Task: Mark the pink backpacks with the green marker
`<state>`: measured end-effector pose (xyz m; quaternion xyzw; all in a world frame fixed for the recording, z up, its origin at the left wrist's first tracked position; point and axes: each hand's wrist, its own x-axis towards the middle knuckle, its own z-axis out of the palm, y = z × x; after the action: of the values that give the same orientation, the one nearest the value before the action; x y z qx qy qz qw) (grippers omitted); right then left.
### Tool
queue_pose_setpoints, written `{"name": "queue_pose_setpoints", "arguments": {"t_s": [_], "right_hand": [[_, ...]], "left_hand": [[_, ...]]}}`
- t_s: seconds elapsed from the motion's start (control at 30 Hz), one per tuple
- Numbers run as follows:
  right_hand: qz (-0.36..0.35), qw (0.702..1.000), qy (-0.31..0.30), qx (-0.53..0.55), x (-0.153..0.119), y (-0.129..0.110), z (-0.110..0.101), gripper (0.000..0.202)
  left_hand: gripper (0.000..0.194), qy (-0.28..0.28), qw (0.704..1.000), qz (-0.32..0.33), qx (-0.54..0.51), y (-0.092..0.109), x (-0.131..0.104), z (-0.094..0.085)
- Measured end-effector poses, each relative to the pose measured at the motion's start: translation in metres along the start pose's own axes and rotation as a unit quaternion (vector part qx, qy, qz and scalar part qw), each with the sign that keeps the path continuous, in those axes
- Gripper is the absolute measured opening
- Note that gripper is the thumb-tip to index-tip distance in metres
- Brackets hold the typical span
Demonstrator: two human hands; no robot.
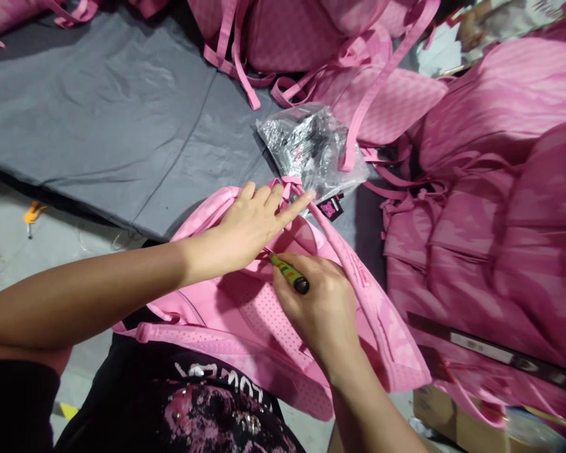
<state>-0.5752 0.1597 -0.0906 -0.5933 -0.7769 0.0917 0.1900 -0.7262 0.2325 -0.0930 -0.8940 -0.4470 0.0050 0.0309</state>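
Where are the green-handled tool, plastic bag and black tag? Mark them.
Green-handled tool [288, 273], head view: handle.
Plastic bag [306, 143], head view: crinkled middle.
Black tag [330, 208], head view: printed face.

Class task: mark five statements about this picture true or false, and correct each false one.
1. The right hand grips a green tool with a black end. True.
2. The left hand hovers clear of the pink bag being handled. False: it rests on it.
3. A clear plastic bag lies on the grey cover. True.
4. The orange-handled item lies on the grey cover. False: it is on the floor.
5. A black tag with a pink design shows near the clear plastic bag. True.
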Motion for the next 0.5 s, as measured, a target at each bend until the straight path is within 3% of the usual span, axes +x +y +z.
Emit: {"name": "queue_pose_setpoints", "arguments": {"t_s": [0.13, 0.5], "right_hand": [[-0.005, 0.999, -0.017, 0.045, -0.0003, 0.0008, 0.0008, 0.021], [0.005, 0.999, 0.030, 0.016, -0.0019, 0.0008, 0.0031, 0.017]], "left_hand": [[0.096, 0.003, 1.000, -0.002, -0.001, 0.0000, 0.0001, 0.0017], [0.099, 0.013, 1.000, -0.001, 0.014, 0.0001, -0.0003, 0.0029]]}}
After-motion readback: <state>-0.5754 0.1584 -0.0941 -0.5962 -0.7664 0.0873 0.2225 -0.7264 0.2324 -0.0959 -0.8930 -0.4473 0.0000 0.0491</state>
